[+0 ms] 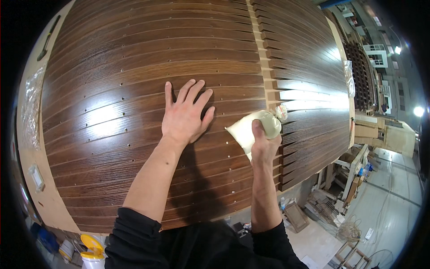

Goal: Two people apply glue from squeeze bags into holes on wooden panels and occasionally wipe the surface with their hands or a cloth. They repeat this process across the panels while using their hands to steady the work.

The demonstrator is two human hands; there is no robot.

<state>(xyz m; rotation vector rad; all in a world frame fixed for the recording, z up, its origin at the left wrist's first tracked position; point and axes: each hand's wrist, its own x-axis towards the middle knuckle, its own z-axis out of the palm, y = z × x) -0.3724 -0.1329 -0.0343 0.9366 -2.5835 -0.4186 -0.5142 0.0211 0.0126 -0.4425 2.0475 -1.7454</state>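
My left hand (184, 117) lies flat on the brown wood-grain boards (148, 67), its fingers spread and nothing in it. Closer to the middle seam, my right hand (266, 148) is wrapped round a squeeze bag (245, 128) of cream-coloured paste. The bag's pointed tip aims to the left, just above the boards, and its bunched end sticks out past my thumb. Whether the tip touches the wood I cannot tell. Rows of small holes run across the boards. Several near the bag show white paste dots (229, 156).
A pale wooden strip (261, 54) with gaps runs between the two sets of boards. On the left border lie a dark long-handled tool (48, 39), clear plastic wrap (31, 107) and a small whitish block (36, 177). A white bucket (93, 256) with a yellow lid stands below, at lower left.
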